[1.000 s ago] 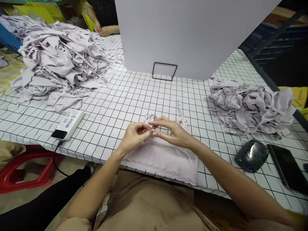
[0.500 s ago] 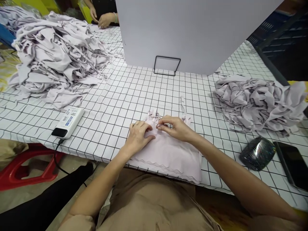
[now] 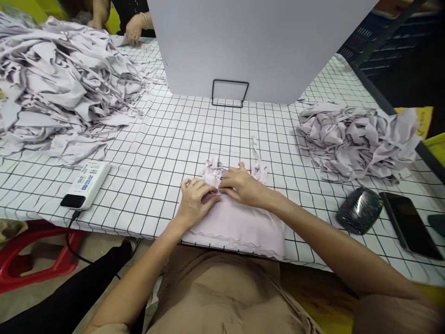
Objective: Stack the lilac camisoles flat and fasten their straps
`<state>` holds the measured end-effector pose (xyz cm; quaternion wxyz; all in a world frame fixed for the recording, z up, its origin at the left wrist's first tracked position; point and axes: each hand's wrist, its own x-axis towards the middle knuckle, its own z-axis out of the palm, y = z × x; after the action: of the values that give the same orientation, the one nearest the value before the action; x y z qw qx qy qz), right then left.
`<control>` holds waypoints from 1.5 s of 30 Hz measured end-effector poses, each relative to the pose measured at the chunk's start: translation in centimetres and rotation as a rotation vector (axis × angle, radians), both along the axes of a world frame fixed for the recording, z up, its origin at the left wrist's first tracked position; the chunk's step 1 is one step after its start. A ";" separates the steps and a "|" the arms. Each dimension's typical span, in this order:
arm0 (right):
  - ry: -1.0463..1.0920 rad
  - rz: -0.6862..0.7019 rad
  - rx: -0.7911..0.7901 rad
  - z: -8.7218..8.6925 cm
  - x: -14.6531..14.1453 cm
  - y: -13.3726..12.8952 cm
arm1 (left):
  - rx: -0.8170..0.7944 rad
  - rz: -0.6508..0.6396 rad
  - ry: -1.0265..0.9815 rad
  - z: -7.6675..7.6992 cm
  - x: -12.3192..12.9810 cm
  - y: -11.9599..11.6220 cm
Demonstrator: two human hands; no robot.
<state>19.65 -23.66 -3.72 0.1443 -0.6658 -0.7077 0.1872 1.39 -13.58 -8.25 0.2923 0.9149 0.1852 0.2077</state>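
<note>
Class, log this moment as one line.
left hand: on pink garment | right hand: on garment, beside left | phone: right, beside dark shiny object

Left hand (image 3: pixel 194 202) and right hand (image 3: pixel 243 186) meet at the upper edge of a pale pink garment (image 3: pixel 243 225) on the grid-patterned tabletop (image 3: pixel 174 139); power bank (image 3: pixel 86 184) at left.

Hand count: two bare hands are working, one left hand (image 3: pixel 194 202) and one right hand (image 3: pixel 243 186); one co-worker is showing two hands (image 3: pixel 134 30). Fabric count: one pale pink garment (image 3: pixel 239 225) and two fabric heaps (image 3: pixel 62 79) are lying on one checked cloth (image 3: pixel 167 139). Equipment count: one grey panel (image 3: pixel 250 46) and one wire frame (image 3: pixel 227 105) are standing; one white device (image 3: pixel 92 183), one connected cable (image 3: pixel 74 250), one phone (image 3: pixel 410 225) and one glossy black object (image 3: pixel 359 211) are showing.
</note>
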 end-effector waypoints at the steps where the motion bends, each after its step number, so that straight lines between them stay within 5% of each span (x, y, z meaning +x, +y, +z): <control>1: -0.001 0.010 -0.011 0.1 0.0 0.0 | 0.007 -0.008 0.019 -0.1 0.0 0.0; 16: -0.129 0.302 -0.171 1.6 0.4 1.7 | -0.085 -0.058 0.035 -0.5 -0.2 0.4; 45: -0.081 0.372 -0.141 2.3 0.9 2.1 | -0.101 -0.069 0.053 -0.4 -0.2 0.4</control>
<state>20.51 -21.53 -1.45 0.0316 -0.5390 -0.8089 0.2329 1.17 -13.18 -8.64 0.3402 0.9100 0.1718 0.1634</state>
